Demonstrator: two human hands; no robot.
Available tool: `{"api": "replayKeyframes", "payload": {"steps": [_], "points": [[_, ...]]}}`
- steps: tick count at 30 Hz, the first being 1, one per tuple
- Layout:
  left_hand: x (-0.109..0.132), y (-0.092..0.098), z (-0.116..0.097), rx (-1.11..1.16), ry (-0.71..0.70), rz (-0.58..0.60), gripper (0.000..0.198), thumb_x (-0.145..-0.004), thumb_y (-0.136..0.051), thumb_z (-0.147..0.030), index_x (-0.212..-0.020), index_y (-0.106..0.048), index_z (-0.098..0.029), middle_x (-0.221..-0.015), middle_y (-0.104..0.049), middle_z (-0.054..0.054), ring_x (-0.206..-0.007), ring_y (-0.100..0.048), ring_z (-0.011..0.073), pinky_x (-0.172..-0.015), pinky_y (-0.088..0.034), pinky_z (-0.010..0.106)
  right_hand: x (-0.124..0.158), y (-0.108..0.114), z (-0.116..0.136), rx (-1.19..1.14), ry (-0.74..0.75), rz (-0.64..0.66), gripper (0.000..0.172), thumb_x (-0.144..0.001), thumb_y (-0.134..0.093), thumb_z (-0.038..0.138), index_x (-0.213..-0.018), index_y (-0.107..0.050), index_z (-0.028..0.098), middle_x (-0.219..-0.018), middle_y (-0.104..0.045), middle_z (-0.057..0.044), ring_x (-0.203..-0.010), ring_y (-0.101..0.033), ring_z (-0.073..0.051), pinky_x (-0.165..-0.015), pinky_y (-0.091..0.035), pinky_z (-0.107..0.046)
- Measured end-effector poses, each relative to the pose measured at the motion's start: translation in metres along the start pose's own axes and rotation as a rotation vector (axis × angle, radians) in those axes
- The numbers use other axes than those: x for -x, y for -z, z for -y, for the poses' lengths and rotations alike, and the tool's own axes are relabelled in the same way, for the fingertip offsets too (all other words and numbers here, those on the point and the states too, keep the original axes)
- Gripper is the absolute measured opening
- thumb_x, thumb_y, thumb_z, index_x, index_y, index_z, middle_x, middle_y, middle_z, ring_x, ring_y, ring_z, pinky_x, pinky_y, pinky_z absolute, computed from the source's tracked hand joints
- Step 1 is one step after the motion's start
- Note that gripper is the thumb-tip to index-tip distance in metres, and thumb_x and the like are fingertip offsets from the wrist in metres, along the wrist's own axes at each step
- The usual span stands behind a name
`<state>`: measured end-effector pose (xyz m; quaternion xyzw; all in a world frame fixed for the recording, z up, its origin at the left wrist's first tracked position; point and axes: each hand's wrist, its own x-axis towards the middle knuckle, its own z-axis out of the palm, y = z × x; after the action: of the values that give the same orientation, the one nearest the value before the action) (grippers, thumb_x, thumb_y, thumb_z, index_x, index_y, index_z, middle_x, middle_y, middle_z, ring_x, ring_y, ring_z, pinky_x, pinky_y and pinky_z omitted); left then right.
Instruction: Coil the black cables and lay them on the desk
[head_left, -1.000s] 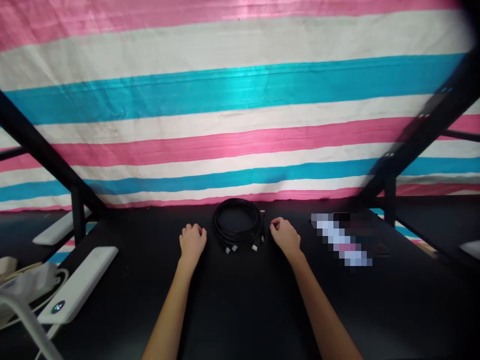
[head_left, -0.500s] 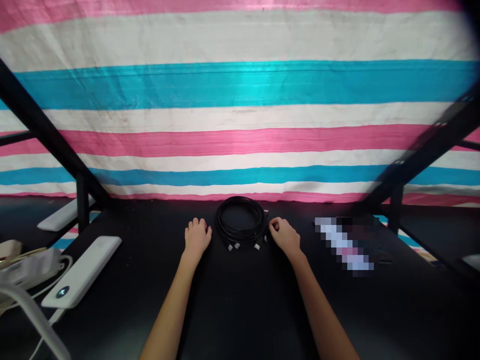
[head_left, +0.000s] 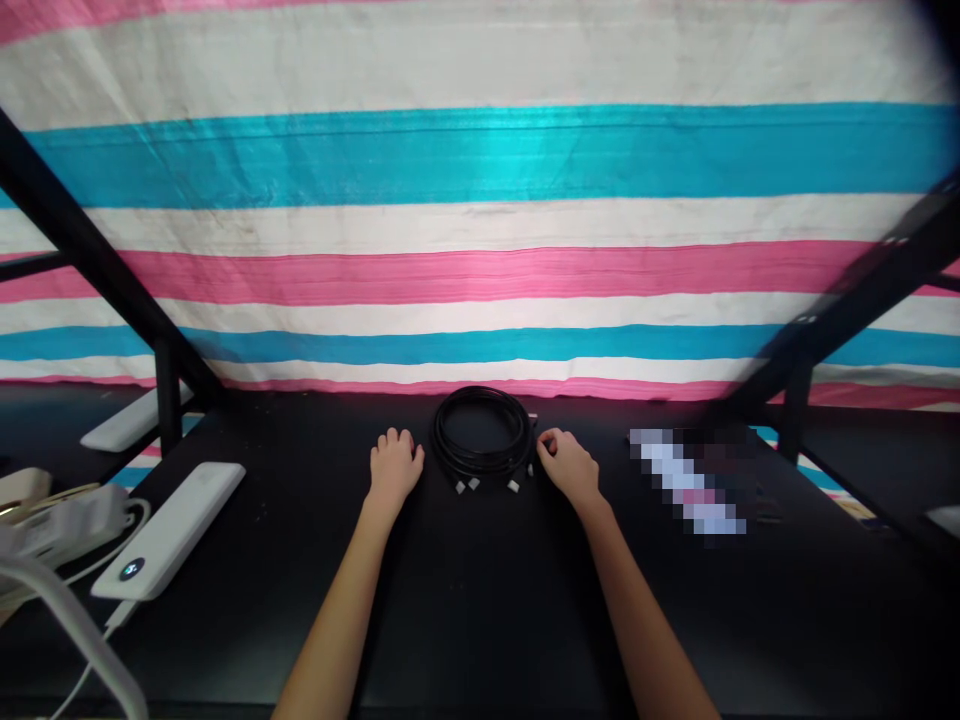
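A black cable (head_left: 482, 464) lies wound in a round coil on the black table, with several pale plug ends poking out at its front and right. To its left rests my left hand (head_left: 395, 464), back upward, its fingers loosely bent and slightly apart. It holds nothing and is just clear of the coil. My right hand (head_left: 571, 468) lies at the coil's right side, very near a connector. Its fingers are curled in, thumb by forefinger, and I see nothing in them.
On the left are a white power bank (head_left: 172, 530) with a lit round display, a white power strip (head_left: 67, 525) with cords, and another white slab (head_left: 127, 420). A blurred-out item (head_left: 686, 482) lies right. Black frame bars (head_left: 840, 310) flank the table; a striped sheet (head_left: 480, 150) hangs behind.
The view has tilted slightly, so the table and everything on it sit a little higher. Both hands and the coiled cable keep their places relative to each other.
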<state>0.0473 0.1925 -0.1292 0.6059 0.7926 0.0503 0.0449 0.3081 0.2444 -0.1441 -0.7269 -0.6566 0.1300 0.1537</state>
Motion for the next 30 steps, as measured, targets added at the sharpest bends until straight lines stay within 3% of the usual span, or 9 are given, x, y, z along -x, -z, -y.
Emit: {"api": "replayKeyframes", "payload": {"steps": [30], "points": [[0.0004, 0.0010, -0.0004, -0.005, -0.007, 0.006, 0.025, -0.091, -0.038, -0.031, -0.096, -0.058, -0.016, -0.109, -0.056, 0.013, -0.104, -0.052, 0.0274, -0.083, -0.040, 0.036, 0.0019, 0.0033, 0.0028, 0.025, 0.004, 0.010, 0.017, -0.090, -0.048, 0.031, -0.095, -0.061, 0.023, -0.094, -0.059, -0.003, -0.080, -0.058, -0.016, -0.056, -0.028, -0.025]]}}
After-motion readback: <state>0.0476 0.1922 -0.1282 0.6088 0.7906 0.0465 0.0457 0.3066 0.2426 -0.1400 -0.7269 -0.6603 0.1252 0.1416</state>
